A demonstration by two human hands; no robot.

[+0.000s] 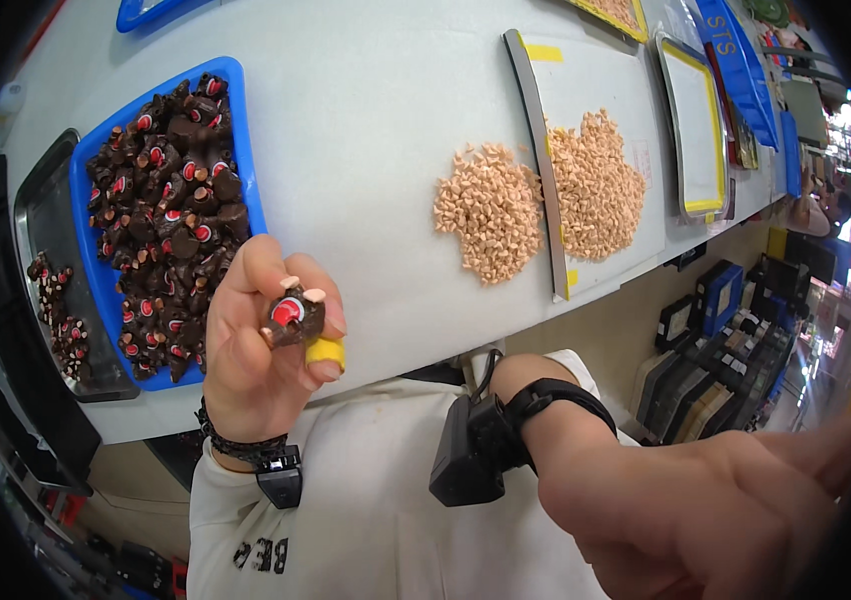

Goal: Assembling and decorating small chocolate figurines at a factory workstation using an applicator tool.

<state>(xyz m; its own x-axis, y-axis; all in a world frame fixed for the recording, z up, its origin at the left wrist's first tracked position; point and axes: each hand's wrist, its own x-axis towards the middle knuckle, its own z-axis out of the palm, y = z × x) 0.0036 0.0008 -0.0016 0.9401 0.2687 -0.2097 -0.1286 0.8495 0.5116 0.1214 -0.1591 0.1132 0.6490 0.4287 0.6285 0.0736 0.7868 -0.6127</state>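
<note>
My left hand is closed around a small dark brown figurine piece with a red and white disc and light pinkish tips. A yellow band or piece shows by its fingertips; I cannot make out whether it is worn or held. Just beyond that hand stands a blue tray heaped with similar brown pieces. My right hand is raised close to the camera at the lower right, away from the table. Its fingers are blurred and partly hidden, so what they hold, if anything, does not show.
Two heaps of small peach-coloured pieces lie on the white table, split by a grey strip. A metal tray with a few pieces sits far left. Yellow-edged trays and blue bins stand right.
</note>
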